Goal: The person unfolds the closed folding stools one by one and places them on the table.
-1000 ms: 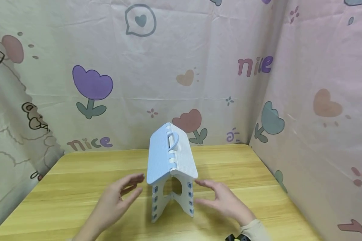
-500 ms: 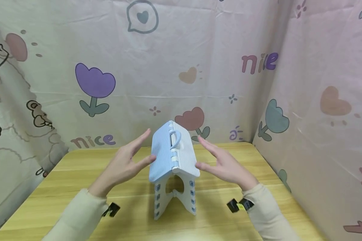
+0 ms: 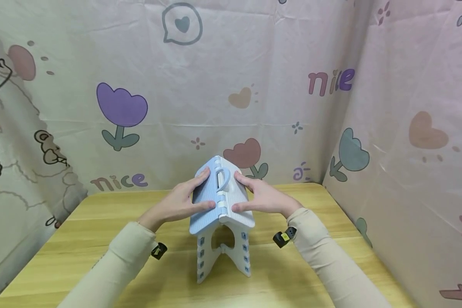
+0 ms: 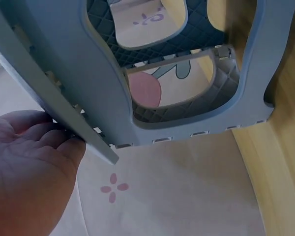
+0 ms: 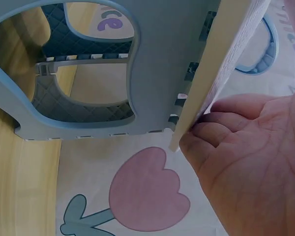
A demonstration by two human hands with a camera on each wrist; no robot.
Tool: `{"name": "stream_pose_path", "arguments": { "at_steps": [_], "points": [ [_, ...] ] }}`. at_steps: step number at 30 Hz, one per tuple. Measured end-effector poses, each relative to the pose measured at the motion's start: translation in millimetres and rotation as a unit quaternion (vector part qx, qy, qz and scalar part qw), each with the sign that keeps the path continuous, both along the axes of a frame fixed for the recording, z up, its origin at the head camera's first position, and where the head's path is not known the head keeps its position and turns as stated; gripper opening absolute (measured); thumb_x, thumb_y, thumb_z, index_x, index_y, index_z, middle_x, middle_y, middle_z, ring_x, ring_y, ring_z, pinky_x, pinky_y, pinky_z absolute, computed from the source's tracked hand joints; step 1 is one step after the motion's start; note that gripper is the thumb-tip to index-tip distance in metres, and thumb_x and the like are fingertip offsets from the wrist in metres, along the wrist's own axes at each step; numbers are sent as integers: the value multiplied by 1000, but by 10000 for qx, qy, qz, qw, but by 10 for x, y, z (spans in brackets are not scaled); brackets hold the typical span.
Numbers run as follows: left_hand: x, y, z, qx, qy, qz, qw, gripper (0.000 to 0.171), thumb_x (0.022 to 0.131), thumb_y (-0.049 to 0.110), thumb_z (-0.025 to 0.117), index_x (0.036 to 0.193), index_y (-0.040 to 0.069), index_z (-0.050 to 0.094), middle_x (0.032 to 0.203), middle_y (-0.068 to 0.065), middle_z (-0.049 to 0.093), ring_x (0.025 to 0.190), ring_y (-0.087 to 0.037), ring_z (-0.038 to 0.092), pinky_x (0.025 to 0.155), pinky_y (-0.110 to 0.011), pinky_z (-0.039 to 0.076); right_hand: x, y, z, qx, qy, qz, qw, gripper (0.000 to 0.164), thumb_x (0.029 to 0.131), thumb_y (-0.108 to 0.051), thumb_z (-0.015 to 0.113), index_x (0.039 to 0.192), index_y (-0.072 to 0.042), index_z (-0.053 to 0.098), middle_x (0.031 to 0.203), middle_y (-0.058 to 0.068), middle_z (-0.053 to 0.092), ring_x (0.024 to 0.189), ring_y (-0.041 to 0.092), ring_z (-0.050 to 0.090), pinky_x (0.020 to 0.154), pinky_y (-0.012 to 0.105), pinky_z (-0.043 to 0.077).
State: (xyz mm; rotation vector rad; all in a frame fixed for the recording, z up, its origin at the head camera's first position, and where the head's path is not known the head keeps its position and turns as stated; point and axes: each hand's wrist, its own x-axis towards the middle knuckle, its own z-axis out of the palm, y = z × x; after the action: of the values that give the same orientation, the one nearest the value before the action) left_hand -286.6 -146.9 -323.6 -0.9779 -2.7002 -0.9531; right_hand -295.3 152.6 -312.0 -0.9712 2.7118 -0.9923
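A folding stool [image 3: 231, 239] stands on the table, partly folded, its two seat panels sloping like a roof. Its left panel [image 3: 202, 216] is light blue and its right panel [image 3: 238, 216] white; a blue handle loop [image 3: 225, 179] rises at the ridge. My left hand [image 3: 177, 201] rests on the blue panel, thumb and index finger extended toward the hinge. On the white slope lies my right hand [image 3: 267, 196] in much the same way. From below, the left hand's fingers [image 4: 42, 130] and the right hand's fingers [image 5: 221, 118] lie against the panels' outer faces.
The wooden table [image 3: 131, 256] carries the stool near its middle. Behind and at both sides hangs a patterned cloth [image 3: 185, 107], close to the table's far edge. A small black device [image 3: 159, 250] sits at each wrist.
Both hands have risen from beside the stool's legs, moved inward, and come down onto the two sloping panels. The stool stays in place on the table.
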Motion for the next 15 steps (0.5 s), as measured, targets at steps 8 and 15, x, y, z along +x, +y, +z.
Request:
{"name": "stream_pose_path", "arguments": {
  "at_steps": [8,15],
  "points": [
    [0,24,12,-153,-115,94,9998,105,94,61,74,172,13,23,181,-6,17,162,-40,31,130,-64,36,-8,8,-13,-49,-66,131,9999,116,90,-61,80,170,-3,18,179,10,17,167,26,20,138,49,25],
    [4,29,10,-200,-175,136,9996,105,94,61,75,172,15,22,181,-4,17,162,-40,32,130,-62,37,-6,17,-31,-69,-4,125,9999,118,90,-64,79,170,-3,19,179,11,18,166,28,21,137,52,26]
  ]
}}
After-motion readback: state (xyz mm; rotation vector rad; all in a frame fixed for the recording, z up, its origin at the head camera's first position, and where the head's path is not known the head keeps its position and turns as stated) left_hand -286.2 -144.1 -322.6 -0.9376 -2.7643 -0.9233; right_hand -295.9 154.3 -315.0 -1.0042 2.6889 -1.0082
